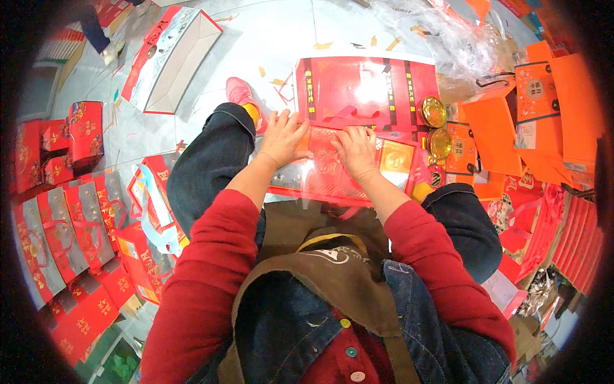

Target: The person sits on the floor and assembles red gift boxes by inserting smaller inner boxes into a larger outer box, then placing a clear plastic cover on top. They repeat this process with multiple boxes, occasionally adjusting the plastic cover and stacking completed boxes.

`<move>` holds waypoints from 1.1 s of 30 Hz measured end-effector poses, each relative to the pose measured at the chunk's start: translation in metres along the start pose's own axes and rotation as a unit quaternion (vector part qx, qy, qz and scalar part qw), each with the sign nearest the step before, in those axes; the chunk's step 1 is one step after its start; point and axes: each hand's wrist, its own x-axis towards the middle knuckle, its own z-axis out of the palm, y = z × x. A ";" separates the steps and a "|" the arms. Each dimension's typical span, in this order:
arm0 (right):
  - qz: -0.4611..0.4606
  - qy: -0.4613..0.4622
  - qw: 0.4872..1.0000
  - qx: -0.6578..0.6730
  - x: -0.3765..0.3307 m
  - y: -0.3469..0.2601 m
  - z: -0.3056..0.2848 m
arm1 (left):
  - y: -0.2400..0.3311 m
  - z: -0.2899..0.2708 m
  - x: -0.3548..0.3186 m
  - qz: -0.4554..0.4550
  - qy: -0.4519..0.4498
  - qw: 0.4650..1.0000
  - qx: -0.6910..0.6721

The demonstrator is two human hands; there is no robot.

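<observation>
Across a pale floor littered with scraps, red and orange packaging on nearly every side. Between denim-clad knees, one red patterned package with a gold panel at its right end, directly under both hands. Left hand and right hand laid palm-down on it, fingers bent, not clenched; impossible to tell whether pinching any edge. Judged a smoothing or squaring step, probably calling next for even pressure and edges brought into line.

Counted nearby: one larger red package with dark stripes, just beyond; two round gold tins at its right side; one long red-and-grey box at upper left; four red boxes at far left; orange bags at right, too overlapped for counting.
</observation>
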 end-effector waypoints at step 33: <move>0.059 -0.077 0.991 -0.090 -0.035 0.078 -0.068 | -0.002 0.047 -0.007 -0.057 0.107 0.992 0.034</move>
